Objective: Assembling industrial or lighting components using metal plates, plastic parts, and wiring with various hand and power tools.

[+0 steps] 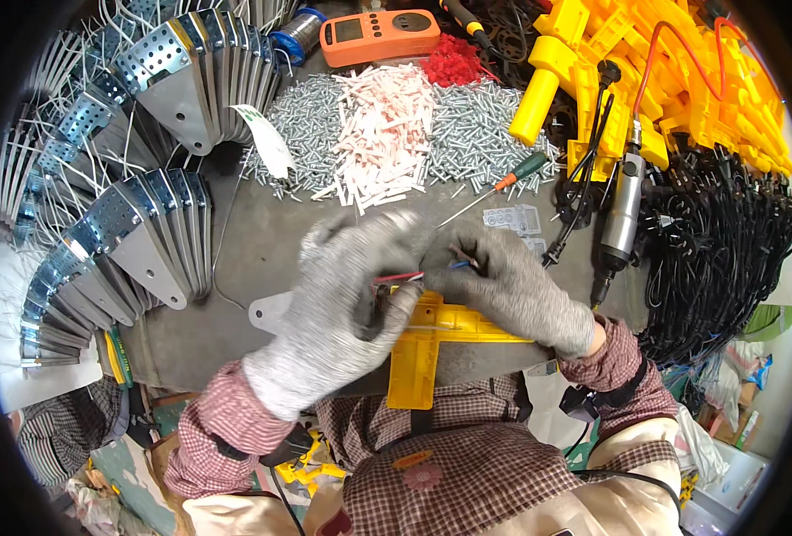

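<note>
Both of my hands wear grey knit gloves and meet above the near edge of the bench. My left hand, slightly blurred, is closed with its fingertips around a thin red wire. My right hand pinches wire ends close by, and a short bit of blue wire shows at its fingers. Beneath the hands lies a yellow T-shaped plastic housing, its lower arm reaching over the bench edge. A grey metal plate with a hole sticks out behind my left hand.
Perforated metal brackets with white wires stand at left. Screws, pale pink sleeves and red bits are heaped at the back, near an orange meter. Rightward lie a screwdriver, electric driver, yellow housings and black cords.
</note>
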{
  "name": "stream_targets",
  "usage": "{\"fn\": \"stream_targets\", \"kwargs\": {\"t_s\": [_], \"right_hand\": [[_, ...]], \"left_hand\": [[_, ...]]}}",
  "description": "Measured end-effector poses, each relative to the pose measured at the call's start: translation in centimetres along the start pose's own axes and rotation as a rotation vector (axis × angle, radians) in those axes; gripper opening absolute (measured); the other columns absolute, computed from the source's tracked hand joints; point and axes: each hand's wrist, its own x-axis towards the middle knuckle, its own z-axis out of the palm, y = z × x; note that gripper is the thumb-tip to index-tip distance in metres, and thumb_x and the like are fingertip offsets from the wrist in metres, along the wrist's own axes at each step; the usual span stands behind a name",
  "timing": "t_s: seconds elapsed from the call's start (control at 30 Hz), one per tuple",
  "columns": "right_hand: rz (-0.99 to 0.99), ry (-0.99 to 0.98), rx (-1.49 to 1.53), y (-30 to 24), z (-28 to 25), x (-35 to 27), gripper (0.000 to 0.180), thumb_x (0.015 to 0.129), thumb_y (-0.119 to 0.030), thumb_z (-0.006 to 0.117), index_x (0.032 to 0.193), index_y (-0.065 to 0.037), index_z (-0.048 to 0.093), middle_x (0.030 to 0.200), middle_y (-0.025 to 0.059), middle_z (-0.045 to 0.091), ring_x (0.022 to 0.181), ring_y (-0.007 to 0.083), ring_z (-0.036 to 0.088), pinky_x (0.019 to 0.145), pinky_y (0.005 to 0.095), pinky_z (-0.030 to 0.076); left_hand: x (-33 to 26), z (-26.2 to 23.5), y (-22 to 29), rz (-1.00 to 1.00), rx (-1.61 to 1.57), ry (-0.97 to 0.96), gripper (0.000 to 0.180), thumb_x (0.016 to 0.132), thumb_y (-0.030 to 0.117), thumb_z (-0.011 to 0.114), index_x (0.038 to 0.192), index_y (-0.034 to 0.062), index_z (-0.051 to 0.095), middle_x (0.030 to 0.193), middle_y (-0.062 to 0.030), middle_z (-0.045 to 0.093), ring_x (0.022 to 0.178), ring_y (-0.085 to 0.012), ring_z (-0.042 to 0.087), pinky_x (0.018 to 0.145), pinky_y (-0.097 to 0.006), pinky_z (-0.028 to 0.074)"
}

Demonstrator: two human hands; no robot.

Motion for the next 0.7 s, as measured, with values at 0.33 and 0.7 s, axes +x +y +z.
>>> {"fn": "stream_targets", "kwargs": {"t_s": [0.33, 0.7], "right_hand": [[0.247, -0.052, 0.192, 0.4, 0.2, 0.8, 0.015, 0.095, -0.015, 0.065, 0.101, 0.000, 0.067, 0.095, 0.0041, 0.070, 0.089, 0.0093, 0.063, 0.081, 0.0279, 0.051], [-0.233, 0.127, -0.139, 1.3, 0.3, 0.1, 0.021, 0.092, -0.017, 0.069, 0.108, -0.004, 0.070, 0.093, 0.0143, 0.068, 0.086, 0.0319, 0.067, 0.077, 0.0406, 0.053]], "left_hand": [[-0.3, -4.3, -0.3, 0.186, 0.110, -0.170, 0.029, 0.086, 0.008, 0.074, 0.115, 0.0061, 0.069, 0.092, -0.0067, 0.061, 0.084, -0.0267, 0.060, 0.084, -0.040, 0.049], [-0.7, 1.1, 3.8, 0.435, 0.740, -0.275, 0.023, 0.075, 0.024, 0.067, 0.096, 0.0215, 0.075, 0.105, 0.0024, 0.071, 0.100, -0.0177, 0.064, 0.087, -0.042, 0.045]]}}
